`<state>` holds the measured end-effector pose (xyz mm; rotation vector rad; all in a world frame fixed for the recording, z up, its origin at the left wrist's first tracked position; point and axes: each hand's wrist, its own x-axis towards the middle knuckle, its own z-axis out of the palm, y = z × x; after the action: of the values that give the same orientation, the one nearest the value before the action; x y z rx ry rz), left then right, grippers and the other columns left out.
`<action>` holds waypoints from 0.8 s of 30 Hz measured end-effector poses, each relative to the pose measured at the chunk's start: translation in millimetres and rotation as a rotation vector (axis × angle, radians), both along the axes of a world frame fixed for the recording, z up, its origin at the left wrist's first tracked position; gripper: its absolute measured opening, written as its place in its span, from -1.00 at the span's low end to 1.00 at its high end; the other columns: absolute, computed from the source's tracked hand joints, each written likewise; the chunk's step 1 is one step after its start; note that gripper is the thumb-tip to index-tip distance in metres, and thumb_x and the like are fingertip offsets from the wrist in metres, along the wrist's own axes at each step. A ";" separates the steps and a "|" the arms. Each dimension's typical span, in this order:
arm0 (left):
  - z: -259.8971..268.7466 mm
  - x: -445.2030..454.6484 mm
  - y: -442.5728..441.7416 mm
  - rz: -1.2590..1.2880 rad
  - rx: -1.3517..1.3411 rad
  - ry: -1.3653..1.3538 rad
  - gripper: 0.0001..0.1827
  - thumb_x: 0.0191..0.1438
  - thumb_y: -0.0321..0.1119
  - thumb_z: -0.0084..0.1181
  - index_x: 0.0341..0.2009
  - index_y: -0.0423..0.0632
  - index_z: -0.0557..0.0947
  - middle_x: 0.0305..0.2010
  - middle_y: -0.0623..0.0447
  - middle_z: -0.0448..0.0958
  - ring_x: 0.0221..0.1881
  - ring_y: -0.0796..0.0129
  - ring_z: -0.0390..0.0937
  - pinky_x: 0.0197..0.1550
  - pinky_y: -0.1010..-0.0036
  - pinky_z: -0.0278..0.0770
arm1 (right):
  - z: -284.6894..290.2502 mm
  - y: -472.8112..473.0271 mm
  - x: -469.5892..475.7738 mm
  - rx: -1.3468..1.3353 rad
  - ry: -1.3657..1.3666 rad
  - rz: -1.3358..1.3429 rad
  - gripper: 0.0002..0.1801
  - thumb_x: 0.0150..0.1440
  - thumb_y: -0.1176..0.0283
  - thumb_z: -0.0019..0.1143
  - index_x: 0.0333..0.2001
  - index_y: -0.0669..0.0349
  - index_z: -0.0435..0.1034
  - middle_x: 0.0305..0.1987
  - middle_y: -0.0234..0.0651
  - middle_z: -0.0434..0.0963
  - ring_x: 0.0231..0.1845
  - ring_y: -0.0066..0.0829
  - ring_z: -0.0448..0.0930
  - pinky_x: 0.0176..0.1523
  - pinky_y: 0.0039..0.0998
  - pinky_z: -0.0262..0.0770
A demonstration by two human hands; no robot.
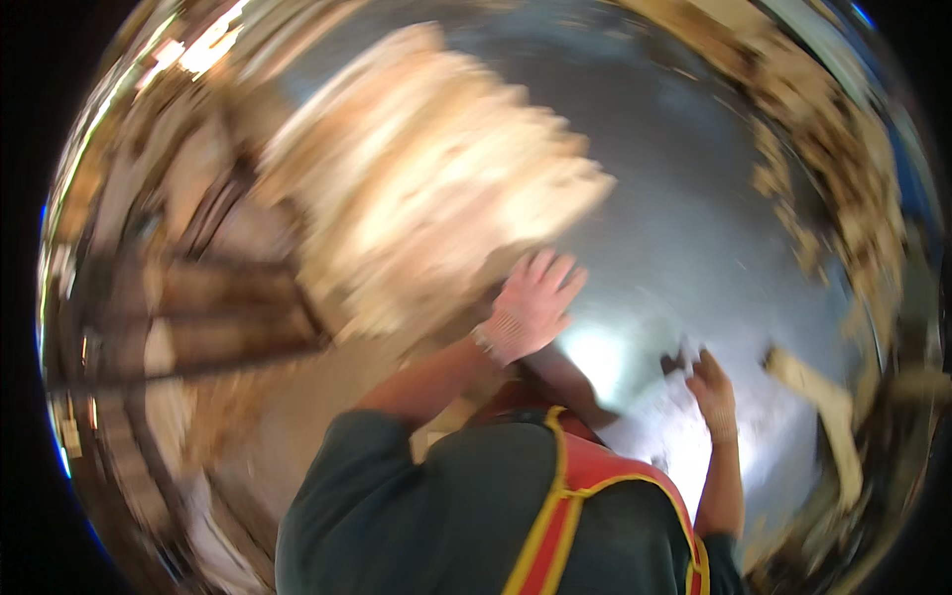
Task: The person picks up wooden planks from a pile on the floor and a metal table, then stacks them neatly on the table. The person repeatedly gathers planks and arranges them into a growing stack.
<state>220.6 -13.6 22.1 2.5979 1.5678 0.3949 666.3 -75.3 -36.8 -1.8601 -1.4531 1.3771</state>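
Note:
My left hand (532,305) is spread, palm down, with nothing seen in it. It is close to the front edge of a smooth grey metal tabletop (654,230) and just below a stack of pale wooden boards (439,178) with uneven ends. Whether the palm touches the table is unclear. Over the bright, shiny part of the tabletop, my right hand (712,390) is raised with the fingers partly bent. Beside its fingertips shows a small dark shape (673,362), too blurred to name. I cannot tell if the hand holds it.
An angled pale wood offcut (825,416) lies right of my right hand. Wood scraps (833,149) line the table's far right side. Brown wooden pieces in a dark frame (230,305) stand at the left. The view is strongly motion-blurred.

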 end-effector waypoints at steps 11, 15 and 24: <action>-14.6 126.9 -28.0 -0.195 -0.312 0.173 -0.08 -0.01 -0.05 0.47 0.41 -0.04 0.41 0.45 -0.13 0.30 0.48 -0.14 0.22 0.47 -0.06 0.19 | 65.8 70.6 261.1 0.000 -1.327 0.171 -0.05 0.01 0.50 0.41 0.47 -0.03 0.17 0.44 -0.23 0.35 0.46 -0.05 0.36 0.42 -0.11 0.34; -7.5 182.2 -10.6 -0.239 -0.316 0.209 -0.04 -0.01 -0.02 0.48 0.44 -0.04 0.38 0.48 -0.13 0.26 0.50 -0.16 0.17 0.50 -0.06 0.14 | 38.1 112.1 261.5 0.355 -1.399 0.410 -0.12 0.04 0.46 0.39 0.44 -0.11 0.23 0.42 -0.29 0.39 0.43 -0.13 0.40 0.43 -0.02 0.29; -36.8 274.4 51.6 -0.135 -0.250 0.410 0.24 -0.09 0.30 0.44 0.55 -0.04 0.21 0.54 -0.16 0.20 0.56 -0.09 0.09 0.54 -0.06 0.05 | 65.9 155.3 206.1 0.485 -0.617 0.356 -0.11 -0.18 0.08 0.58 0.29 -0.01 0.44 0.26 -0.20 0.58 0.37 -0.12 0.50 0.46 -0.16 0.37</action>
<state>495.0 38.0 -14.7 2.6726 1.4124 -0.3450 872.4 80.0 29.0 -1.8200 -2.2601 0.4781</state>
